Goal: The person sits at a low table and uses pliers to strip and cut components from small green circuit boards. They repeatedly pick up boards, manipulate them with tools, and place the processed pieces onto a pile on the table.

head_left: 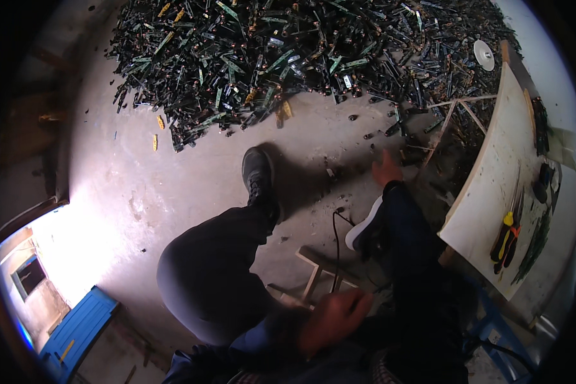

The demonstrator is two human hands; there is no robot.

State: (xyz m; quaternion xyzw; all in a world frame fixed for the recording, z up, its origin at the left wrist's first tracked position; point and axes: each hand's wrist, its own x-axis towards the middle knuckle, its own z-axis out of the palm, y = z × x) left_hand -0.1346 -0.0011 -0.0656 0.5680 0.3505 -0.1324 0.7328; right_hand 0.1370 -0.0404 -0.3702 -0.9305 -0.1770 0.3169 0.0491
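A heap of circuit strips (301, 57) lies ahead of the shoe (258, 173), a board (493, 192) at right.

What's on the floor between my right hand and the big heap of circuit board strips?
In the head view, between the right hand and the heap: bare concrete floor with scattered small dark bits.

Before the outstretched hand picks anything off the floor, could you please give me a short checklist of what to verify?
1. Right hand empty and open over the scattered bits: ok.
2. Heap of circuit board strips within arm's reach: ok, its edge lies just beyond the hand.
3. Left hand free: cannot tell, blurred near the lap.
4. Black cable clear of the feet: not ok, it runs beside the white-soled shoe.
5. Screwdrivers lying on the white board: ok.
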